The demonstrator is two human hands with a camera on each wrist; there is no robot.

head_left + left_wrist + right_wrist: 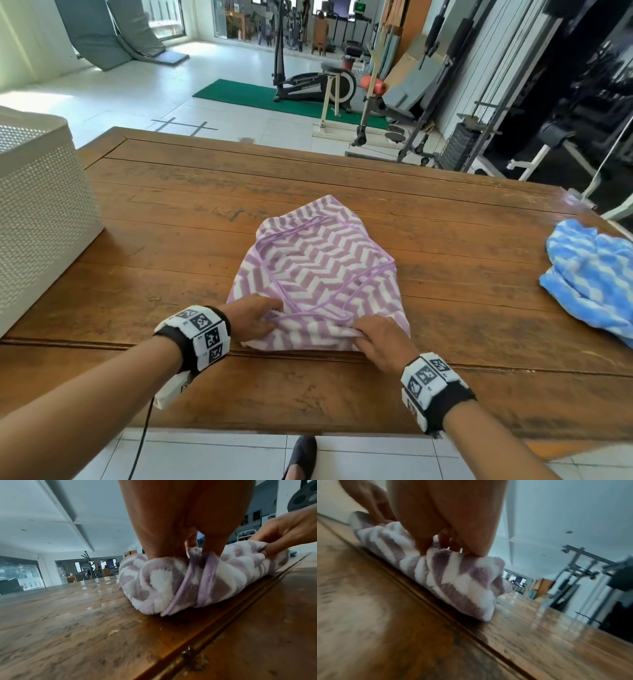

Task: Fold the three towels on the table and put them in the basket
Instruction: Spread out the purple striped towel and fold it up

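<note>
A purple and white zigzag towel (318,270) lies crumpled in the middle of the wooden table (171,212). My left hand (255,317) pinches its near left edge, and my right hand (375,337) pinches its near right edge. In the left wrist view the left hand's fingers (187,543) dig into the bunched towel (168,582), with the right hand (281,534) gripping farther along. The right wrist view shows the right hand's fingers (450,540) clamped on a fold of the towel (453,577). A blue and white towel (592,274) lies bunched at the table's right edge. The white perforated basket (41,212) stands at the left.
The table's near edge runs just below my wrists, with a seam in the boards (102,342) under the towel's near edge. Gym machines (445,85) and an exercise bike (315,82) stand on the floor beyond the table. A shoe (301,455) shows below.
</note>
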